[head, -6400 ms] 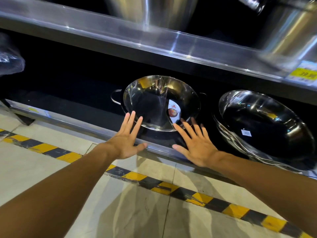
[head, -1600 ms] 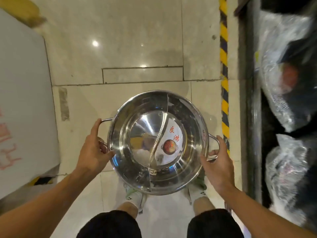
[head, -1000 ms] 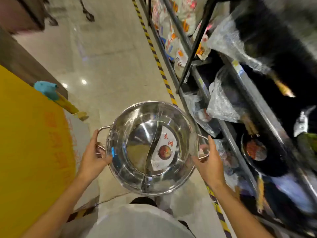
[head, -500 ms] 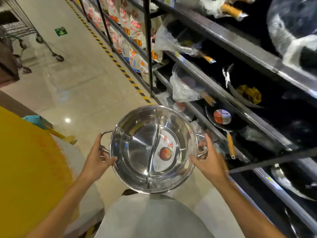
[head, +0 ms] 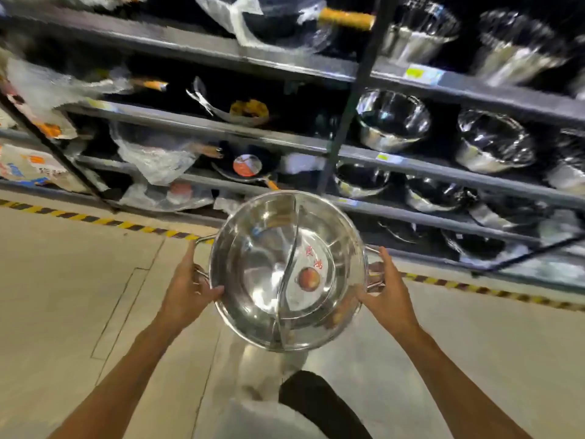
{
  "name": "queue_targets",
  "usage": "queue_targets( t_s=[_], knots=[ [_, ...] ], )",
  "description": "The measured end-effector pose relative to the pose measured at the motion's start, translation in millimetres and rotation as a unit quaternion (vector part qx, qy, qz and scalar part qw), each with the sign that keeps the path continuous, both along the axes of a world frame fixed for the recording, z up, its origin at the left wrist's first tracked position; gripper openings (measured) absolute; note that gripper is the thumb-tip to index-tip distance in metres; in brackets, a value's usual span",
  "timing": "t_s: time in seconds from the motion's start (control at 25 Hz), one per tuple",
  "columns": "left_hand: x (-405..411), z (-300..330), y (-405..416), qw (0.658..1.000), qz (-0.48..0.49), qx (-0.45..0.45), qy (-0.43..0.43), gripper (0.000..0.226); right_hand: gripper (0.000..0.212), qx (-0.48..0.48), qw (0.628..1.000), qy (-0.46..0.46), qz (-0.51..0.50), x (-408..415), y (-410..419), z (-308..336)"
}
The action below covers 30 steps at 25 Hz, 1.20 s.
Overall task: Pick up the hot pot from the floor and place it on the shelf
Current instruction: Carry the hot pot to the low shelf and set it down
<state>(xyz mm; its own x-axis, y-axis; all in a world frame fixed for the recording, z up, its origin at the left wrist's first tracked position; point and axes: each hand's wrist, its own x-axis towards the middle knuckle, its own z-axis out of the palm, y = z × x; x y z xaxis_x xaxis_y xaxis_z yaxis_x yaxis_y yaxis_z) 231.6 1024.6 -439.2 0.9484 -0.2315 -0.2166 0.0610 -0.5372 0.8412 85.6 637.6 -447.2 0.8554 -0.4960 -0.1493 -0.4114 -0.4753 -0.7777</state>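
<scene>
Holding the hot pot [head: 286,270] in the air above the floor [head: 72,280], I see my left hand [head: 186,288] to the left of the pot, clenched on its left handle. The pot has a curved divider and a round sticker inside. To the right of the pot, my right hand [head: 384,288] grasps the other handle. Behind the pot stands the shelf [head: 437,167] with steel bowls [head: 392,120]; the view is blurred.
</scene>
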Motion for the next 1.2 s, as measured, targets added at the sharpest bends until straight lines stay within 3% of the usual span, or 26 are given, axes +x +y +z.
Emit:
queue_targets(
  t_s=[0.2,0.36,0.68,1.0,1.08,1.2],
  knots=[
    [-27.8,2.6,-95.4,0.994,-0.109,-0.007,0.014,0.114,0.113,0.0,0.994,0.006,-0.105,-109.3,-53.9,2.4],
    [-58.0,7.5,-172.7,0.99,-0.137,0.02,-0.021,0.119,0.109,0.016,0.988,-0.015,-0.156,-163.2,-104.2,1.8],
    [-133.6,-2.8,-321.0,0.987,-0.155,0.034,-0.018,0.117,0.11,0.022,0.988,-0.041,-0.148,-256.5,-246.2,-7.2],
    [-168.7,-31.6,-372.3,0.998,-0.044,0.009,0.052,0.112,0.111,0.039,0.998,0.028,-0.027,-211.3,-351.8,-27.9],
    [-160.3,-49.0,-377.8,0.999,-0.016,-0.017,0.043,0.112,0.112,0.039,0.998,0.046,0.001,-180.0,-367.7,-42.4],
    [-138.9,-87.0,-392.5,0.999,0.012,0.03,0.0,0.109,0.11,0.019,0.995,0.085,0.047,-126.4,-392.5,-68.7]
  ],
)
